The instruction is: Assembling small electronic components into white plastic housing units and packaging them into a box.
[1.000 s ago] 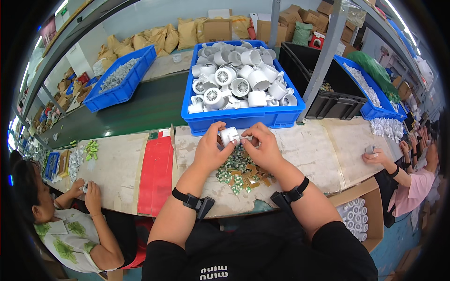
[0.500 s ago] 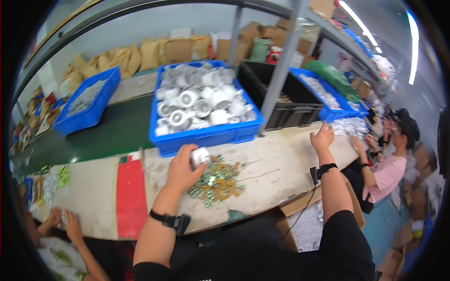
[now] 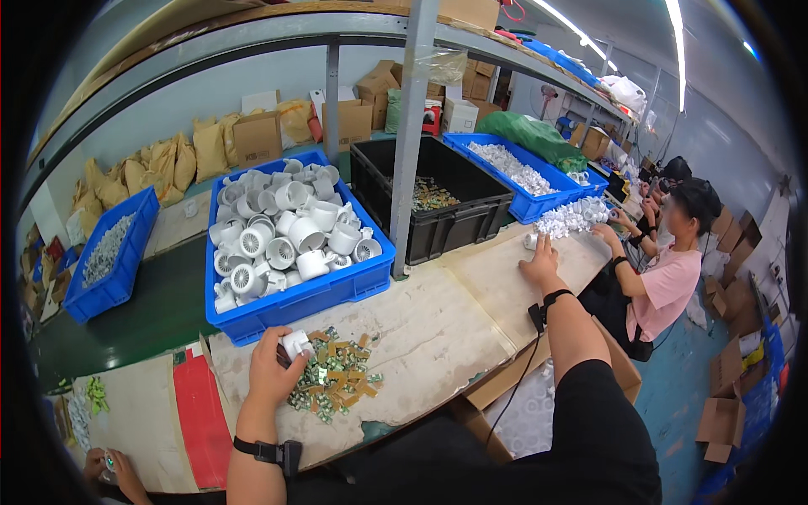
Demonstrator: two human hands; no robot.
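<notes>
My left hand (image 3: 273,370) is closed around a small white plastic cup-shaped housing (image 3: 296,342), held above the left edge of a heap of small green and tan circuit boards (image 3: 337,374). To the right, my right hand (image 3: 540,266) reaches over the bench with thumb and fingers apart. A white plastic part (image 3: 531,241) is at its fingertips, beside a pile of small white parts (image 3: 572,217). Whether the fingers touch that part is not clear. Beyond my left hand, a blue crate (image 3: 362,282) holds many similar white housings.
A black crate (image 3: 459,231) with circuit boards stands behind a grey post (image 3: 412,151). Blue trays (image 3: 539,202) of white parts lie farther right. Under the bench edge is an open carton (image 3: 623,362). Co-workers sit at both sides; one wears a pink shirt (image 3: 669,282).
The view has turned to the right. My right hand has moved farther right along the bench, to the white parts. My left hand still holds the white housing near the circuit boards.
</notes>
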